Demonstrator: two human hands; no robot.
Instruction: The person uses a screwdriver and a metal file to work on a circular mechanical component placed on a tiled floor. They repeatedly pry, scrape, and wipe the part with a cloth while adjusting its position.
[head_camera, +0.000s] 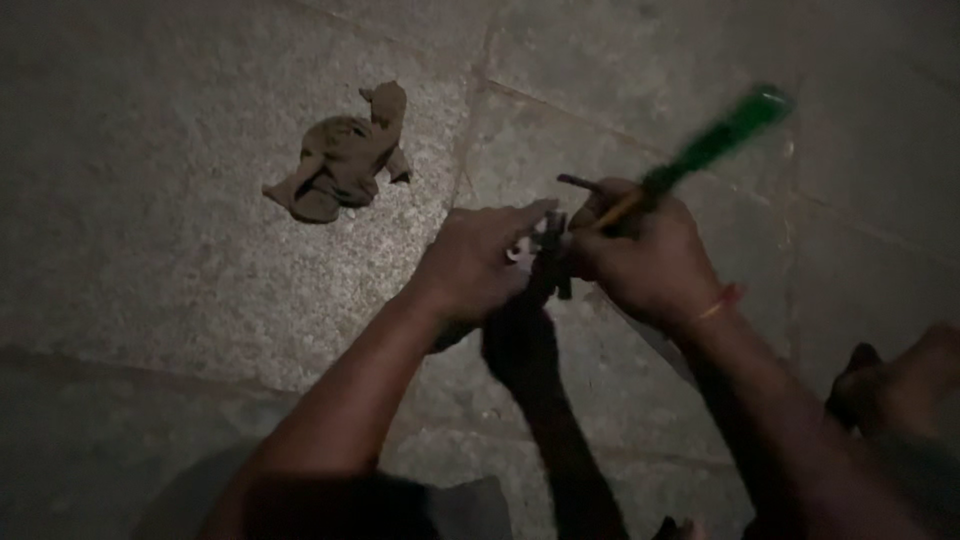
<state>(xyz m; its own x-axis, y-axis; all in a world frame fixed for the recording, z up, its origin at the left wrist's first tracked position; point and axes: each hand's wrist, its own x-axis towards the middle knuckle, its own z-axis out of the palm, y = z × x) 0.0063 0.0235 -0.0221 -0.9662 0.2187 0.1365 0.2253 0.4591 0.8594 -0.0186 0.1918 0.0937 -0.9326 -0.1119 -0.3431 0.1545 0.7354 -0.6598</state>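
Note:
My left hand grips a small dark metal part with a pale piece on it, held just above the stone floor. My right hand is closed around a screwdriver with a green handle; the handle points up and to the right and is blurred. The screwdriver's tip is hidden between my two hands, at the metal part. A thin orange band sits on my right wrist. The scene is dim, so the metal part's exact shape is hard to make out.
A crumpled brown rag lies on the grey stone floor to the upper left of my hands. Joints between slabs run across the floor. A bare foot or knee shows at the right edge.

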